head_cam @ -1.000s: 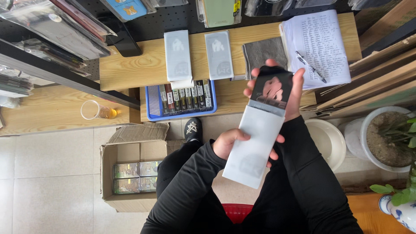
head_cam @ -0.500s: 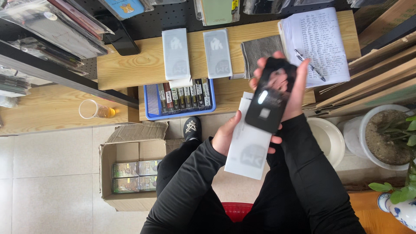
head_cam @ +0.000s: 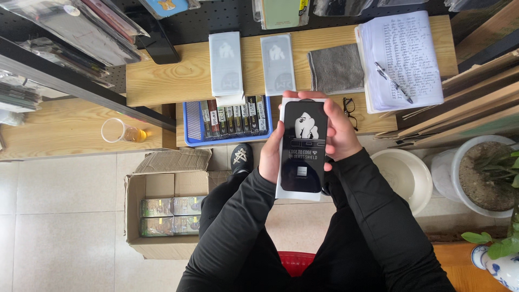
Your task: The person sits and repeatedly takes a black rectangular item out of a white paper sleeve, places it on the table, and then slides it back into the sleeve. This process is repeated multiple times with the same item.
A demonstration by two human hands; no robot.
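I hold a flat white package with a black phone-shaped panel (head_cam: 303, 148) upright in front of me, over my lap. My left hand (head_cam: 272, 154) grips its left edge and my right hand (head_cam: 339, 130) wraps its right edge and top. Two similar pale packages (head_cam: 226, 64) (head_cam: 278, 64) lie on the wooden table (head_cam: 178, 75) ahead, beside a grey cloth (head_cam: 336, 67). My sleeves are black.
A blue tray of slim boxes (head_cam: 230, 116) sits at the table edge. An open notebook with a pen (head_cam: 403, 59), glasses (head_cam: 350, 111), a plastic cup (head_cam: 116, 131), an open cardboard box (head_cam: 162, 208), a white basin (head_cam: 403, 173) and a plant pot (head_cam: 484, 173) surround me.
The black panel, tilted and partly off the white package before, now lies straight on it, and both hands have brought the package upright and nearer the table.
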